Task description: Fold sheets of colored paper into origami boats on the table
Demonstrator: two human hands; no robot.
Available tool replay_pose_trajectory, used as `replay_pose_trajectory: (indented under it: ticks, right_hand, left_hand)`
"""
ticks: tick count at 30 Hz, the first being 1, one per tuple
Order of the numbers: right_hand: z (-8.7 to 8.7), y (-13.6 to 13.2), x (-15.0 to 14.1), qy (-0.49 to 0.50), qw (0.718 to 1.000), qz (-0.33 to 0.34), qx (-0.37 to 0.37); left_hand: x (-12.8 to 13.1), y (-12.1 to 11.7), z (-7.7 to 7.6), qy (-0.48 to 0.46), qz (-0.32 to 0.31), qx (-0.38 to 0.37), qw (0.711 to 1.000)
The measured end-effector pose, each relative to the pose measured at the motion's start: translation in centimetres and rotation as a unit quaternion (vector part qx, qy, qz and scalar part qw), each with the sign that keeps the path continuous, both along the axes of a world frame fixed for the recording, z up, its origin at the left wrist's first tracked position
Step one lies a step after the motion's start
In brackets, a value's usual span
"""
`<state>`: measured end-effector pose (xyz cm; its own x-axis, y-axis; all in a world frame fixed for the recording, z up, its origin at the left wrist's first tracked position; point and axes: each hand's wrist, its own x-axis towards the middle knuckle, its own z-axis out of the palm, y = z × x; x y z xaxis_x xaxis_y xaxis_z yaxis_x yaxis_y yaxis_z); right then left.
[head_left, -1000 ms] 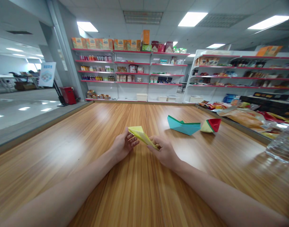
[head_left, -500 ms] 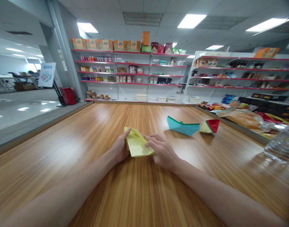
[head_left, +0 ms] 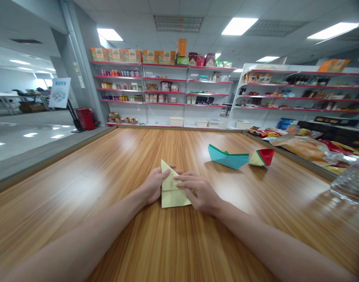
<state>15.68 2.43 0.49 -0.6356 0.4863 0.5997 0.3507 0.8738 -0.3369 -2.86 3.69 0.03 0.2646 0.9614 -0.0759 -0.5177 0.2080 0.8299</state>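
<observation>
A sheet of yellow paper (head_left: 175, 199), partly folded, is in my hands above the wooden table (head_left: 156, 243). Its top rises to a point at the left, with a slanting right edge and a crease across the middle. My left hand (head_left: 153, 185) grips the left edge, thumb in front and fingers behind. My right hand (head_left: 201, 191) lies along the slanting right side, fingers against the paper's front; its grip on the lower right corner is partly hidden. Farther right stand a blue and green paper boat (head_left: 229, 158) and a red and yellow folded paper piece (head_left: 262, 157).
A clear plastic bottle (head_left: 351, 182) is at the right edge. Behind it, beyond the table rim, lie several snack packets (head_left: 305, 147) and dark boxes (head_left: 338, 129). Stocked shelves (head_left: 164, 80) line the far side. A red bin (head_left: 85, 118) stands at the left.
The yellow paper has turned from a tilted, buckled piece to a flatter one with a pointed top facing me. My right hand's fingers have straightened across its right side.
</observation>
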Motion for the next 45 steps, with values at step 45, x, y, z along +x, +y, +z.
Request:
replay_pose_trajectory:
  ticks: [45]
  right_hand:
    - [-1.3, 1.1, -0.5, 0.177, 0.949, -0.118, -0.232]
  left_hand:
    - [-0.6, -0.5, -0.3, 0.015, -0.148, 0.124, 0.981]
